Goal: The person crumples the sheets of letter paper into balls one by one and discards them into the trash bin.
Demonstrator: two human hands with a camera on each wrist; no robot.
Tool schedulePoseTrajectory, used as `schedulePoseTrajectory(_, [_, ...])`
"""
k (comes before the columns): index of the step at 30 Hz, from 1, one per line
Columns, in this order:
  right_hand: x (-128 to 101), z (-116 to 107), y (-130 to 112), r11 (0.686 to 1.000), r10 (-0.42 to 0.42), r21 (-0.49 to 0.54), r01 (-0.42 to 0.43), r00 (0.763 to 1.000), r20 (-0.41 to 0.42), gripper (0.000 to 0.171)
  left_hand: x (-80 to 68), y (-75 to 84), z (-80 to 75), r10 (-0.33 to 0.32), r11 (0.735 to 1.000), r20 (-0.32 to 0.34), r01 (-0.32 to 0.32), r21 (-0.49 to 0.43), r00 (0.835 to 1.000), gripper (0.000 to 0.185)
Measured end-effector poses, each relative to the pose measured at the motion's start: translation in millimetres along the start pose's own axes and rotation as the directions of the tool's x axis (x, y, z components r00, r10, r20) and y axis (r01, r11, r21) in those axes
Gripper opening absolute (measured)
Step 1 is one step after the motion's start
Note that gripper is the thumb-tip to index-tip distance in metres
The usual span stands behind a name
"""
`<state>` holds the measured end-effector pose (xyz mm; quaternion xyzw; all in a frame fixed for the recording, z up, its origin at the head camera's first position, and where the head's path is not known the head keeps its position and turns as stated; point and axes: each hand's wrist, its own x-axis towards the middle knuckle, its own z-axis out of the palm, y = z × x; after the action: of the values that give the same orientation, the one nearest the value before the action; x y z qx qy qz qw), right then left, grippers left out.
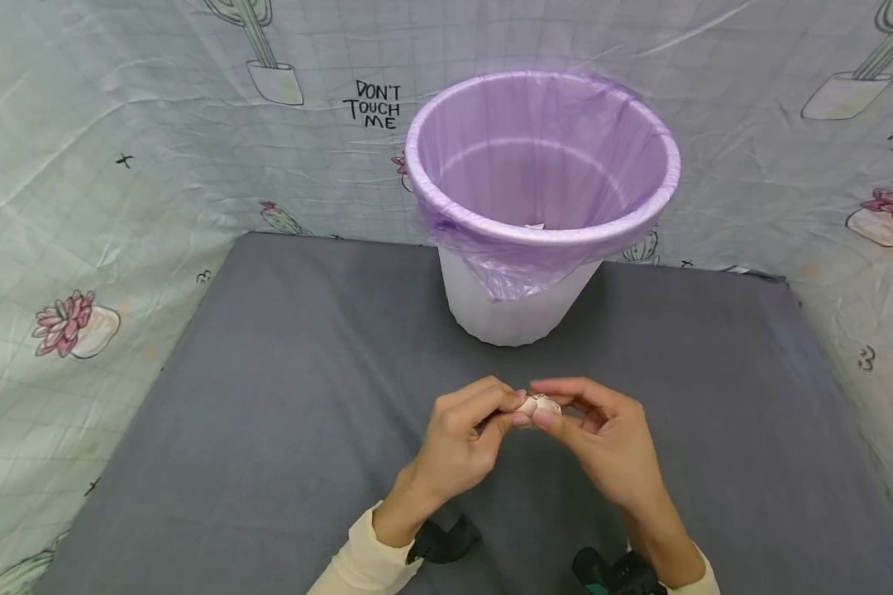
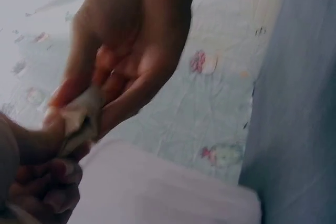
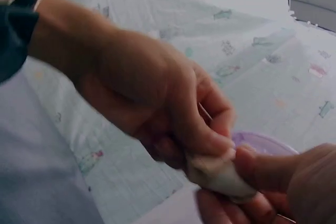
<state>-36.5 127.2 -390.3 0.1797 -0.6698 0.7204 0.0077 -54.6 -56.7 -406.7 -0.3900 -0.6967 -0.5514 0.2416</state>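
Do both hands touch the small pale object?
Touching. The head view shows fingertips of left hand and right hand pinching the small pale object.

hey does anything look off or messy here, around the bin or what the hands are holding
Nothing much stands out. The bin stands upright on the grey mat; its purple liner hangs a little bunched over the front rim. Both hands, left hand and right hand, pinch a small pale object, possibly a garlic clove. No spill shows.
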Motion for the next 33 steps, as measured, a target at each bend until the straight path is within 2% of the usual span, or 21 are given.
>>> schedulePoseTrajectory(3, [1.7,-2.1,-1.3,0.995,0.090,-0.034,-0.089,0.996,0.028,0.017,1.1,-1.2,-5.7,-0.028,0.999,0.024,0.029,-0.034,0.999,0.007])
schedulePoseTrajectory(6, [2.0,-4.1,-0.5,0.989,0.131,-0.070,-0.131,0.991,0.000,0.014,1.7,-0.8,-8.1,-0.057,0.995,0.026,0.059,-0.075,0.998,0.012])
schedulePoseTrajectory(11, [1.6,-6.8,3.3,0.997,0.045,-0.058,-0.048,0.998,-0.053,0.013,2.4,1.9,-3.7,-0.145,0.978,-0.016,0.141,-0.156,0.989,0.017])
schedulePoseTrajectory(16, [0.6,-3.6,6.8,0.998,-0.066,0.004,0.067,0.992,-0.103,0.011,3.5,5.1,2.5,-0.288,0.930,-0.022,0.275,-0.243,0.957,0.021])
schedulePoseTrajectory(20, [1.6,1.9,9.1,0.988,-0.139,0.056,0.147,0.982,-0.126,0.012,1.7,6.3,4.3,-0.343,0.896,-0.032,0.316,-0.313,0.939,0.022])
schedulePoseTrajectory(23, [2.4,4.7,10.2,0.976,-0.191,0.078,0.202,0.973,-0.133,0.013,-0.7,5.5,5.3,-0.334,0.892,-0.050,0.299,-0.339,0.941,0.025])
schedulePoseTrajectory(25, [3.0,6.0,10.7,0.966,-0.231,0.089,0.244,0.963,-0.135,0.015,-1.6,4.6,6.2,-0.298,0.913,-0.059,0.267,-0.309,0.953,0.030])
schedulePoseTrajectory(29, [2.9,7.7,11.6,0.943,-0.303,0.099,0.318,0.943,-0.141,0.019,-1.1,4.7,7.6,-0.186,0.971,-0.093,0.169,-0.167,0.978,0.040])
schedulePoseTrajectory(33, [2.1,8.0,11.8,0.921,-0.367,0.097,0.378,0.923,-0.119,0.023,0.8,6.4,7.7,-0.091,0.995,-0.150,0.083,-0.055,0.985,0.039])
